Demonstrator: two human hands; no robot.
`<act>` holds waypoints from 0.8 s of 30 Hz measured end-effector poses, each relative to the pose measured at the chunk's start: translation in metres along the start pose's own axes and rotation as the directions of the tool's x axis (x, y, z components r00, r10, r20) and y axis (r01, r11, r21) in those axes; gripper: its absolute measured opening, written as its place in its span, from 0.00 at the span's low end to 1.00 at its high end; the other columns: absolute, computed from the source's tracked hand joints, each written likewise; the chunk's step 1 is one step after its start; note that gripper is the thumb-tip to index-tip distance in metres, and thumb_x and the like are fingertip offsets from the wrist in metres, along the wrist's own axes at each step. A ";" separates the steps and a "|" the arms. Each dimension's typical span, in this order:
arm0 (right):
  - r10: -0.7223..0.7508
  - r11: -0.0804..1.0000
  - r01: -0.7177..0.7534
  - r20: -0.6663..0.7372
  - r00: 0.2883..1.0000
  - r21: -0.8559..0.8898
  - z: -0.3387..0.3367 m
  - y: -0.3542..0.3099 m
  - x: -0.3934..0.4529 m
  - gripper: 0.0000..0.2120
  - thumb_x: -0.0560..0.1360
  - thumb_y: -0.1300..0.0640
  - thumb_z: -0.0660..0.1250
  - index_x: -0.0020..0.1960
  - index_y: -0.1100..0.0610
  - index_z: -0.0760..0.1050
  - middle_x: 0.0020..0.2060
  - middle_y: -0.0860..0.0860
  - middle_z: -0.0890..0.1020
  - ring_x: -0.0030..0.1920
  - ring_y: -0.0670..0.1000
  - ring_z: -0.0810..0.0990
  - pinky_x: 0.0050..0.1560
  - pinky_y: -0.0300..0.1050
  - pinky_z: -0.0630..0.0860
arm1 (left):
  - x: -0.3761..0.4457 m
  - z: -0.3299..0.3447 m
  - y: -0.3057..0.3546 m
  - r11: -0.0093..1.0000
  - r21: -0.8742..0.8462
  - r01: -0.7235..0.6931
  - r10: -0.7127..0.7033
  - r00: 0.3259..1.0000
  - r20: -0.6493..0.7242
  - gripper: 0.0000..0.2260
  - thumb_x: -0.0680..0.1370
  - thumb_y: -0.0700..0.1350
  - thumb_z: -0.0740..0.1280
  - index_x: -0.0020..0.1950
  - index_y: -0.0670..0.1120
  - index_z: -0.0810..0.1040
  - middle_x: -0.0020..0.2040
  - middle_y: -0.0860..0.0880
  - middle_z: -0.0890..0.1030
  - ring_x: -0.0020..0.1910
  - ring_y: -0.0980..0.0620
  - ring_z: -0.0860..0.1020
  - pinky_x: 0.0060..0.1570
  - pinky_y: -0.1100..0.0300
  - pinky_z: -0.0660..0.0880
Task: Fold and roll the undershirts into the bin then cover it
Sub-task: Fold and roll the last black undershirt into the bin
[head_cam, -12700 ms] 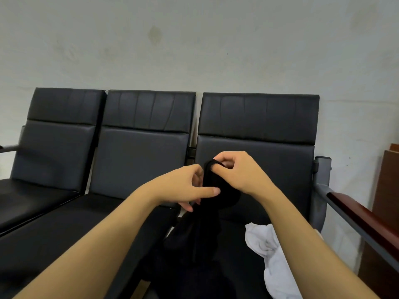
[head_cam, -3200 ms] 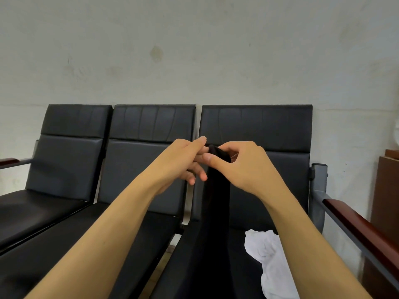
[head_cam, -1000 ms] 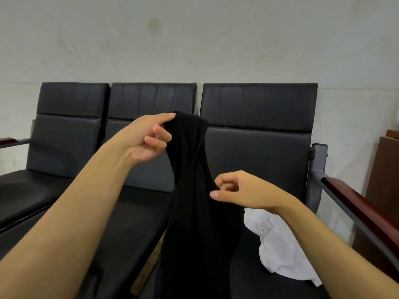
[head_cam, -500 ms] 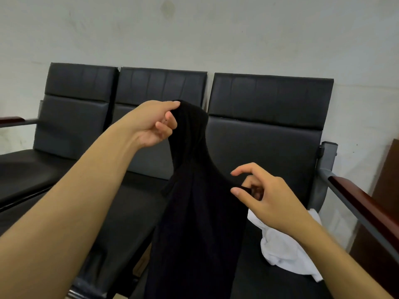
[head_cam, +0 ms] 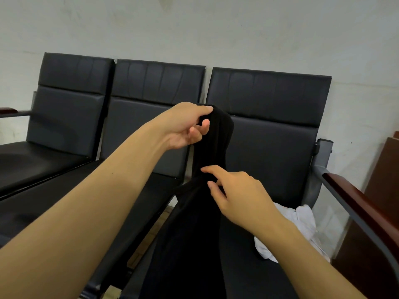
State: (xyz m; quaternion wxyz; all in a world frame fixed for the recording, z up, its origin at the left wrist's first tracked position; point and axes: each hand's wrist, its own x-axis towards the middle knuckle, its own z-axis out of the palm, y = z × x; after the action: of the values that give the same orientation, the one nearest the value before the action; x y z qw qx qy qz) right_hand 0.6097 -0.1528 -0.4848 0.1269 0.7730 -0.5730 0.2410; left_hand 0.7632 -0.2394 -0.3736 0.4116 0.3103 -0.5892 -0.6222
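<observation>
**Undershirt in hand, folding barely begun**

Black knit undershirt hangs in front of the right-hand seat of a row of black padded chairs, held up at its top end by the left hand, whose fingers and thumb pinch the bunched cloth. Lower down, the right hand reaches in with its fingers loosely bent against the fabric; whether it actually pinches the cloth I cannot tell. The garment drapes long and unfolded (no crease or roll shows yet). A crumpled white cloth undershirt lies untouched on the same seat, beside the chair's wooden armrest. No bin or cover is in view, so by my judgement nearly everything remains: folding, rolling, placing both pieces, covering.
</observation>
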 end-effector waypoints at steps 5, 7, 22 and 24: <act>0.086 0.987 -0.077 0.061 0.994 -0.140 0.003 -0.002 0.005 0.19 0.85 0.48 0.55 0.76 0.42 0.63 0.40 0.46 0.79 0.39 0.51 0.79 0.40 0.49 0.74 | 0.004 -0.005 -0.004 1.000 -0.005 0.005 -0.005 1.000 -0.020 0.12 0.86 0.44 0.63 0.67 0.40 0.71 0.41 0.49 0.71 0.19 0.59 0.71 0.16 0.72 0.60; 0.081 0.987 -0.067 0.092 0.992 -0.147 0.002 -0.003 0.005 0.14 0.85 0.49 0.56 0.70 0.44 0.68 0.39 0.46 0.78 0.39 0.51 0.78 0.40 0.48 0.75 | 0.006 -0.010 -0.005 1.000 -0.023 0.003 -0.004 0.999 -0.032 0.16 0.86 0.43 0.63 0.72 0.39 0.70 0.41 0.49 0.71 0.19 0.59 0.72 0.16 0.72 0.60; -0.118 0.981 0.084 0.197 0.973 0.173 -0.020 0.027 -0.015 0.15 0.82 0.58 0.62 0.57 0.36 0.75 0.32 0.47 0.78 0.33 0.48 0.76 0.34 0.43 0.74 | -0.001 -0.073 0.009 0.981 -0.188 -0.047 0.022 0.991 -0.134 0.07 0.85 0.42 0.65 0.61 0.44 0.72 0.41 0.53 0.69 0.21 0.60 0.70 0.16 0.73 0.61; -0.134 0.963 0.091 0.161 0.978 0.253 -0.021 0.031 -0.017 0.17 0.83 0.59 0.63 0.58 0.36 0.78 0.41 0.44 0.83 0.36 0.49 0.80 0.37 0.40 0.76 | -0.002 -0.077 0.010 0.981 -0.188 -0.054 0.026 0.989 -0.148 0.08 0.84 0.43 0.65 0.63 0.44 0.73 0.43 0.53 0.70 0.21 0.61 0.70 0.16 0.72 0.61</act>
State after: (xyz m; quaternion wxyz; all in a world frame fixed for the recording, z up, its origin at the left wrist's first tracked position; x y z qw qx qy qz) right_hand 0.5714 -0.1383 -0.4783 -0.0069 0.8325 -0.5030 0.2323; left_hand 0.8333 -0.2741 -0.3722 0.4936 0.3017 -0.5013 -0.6435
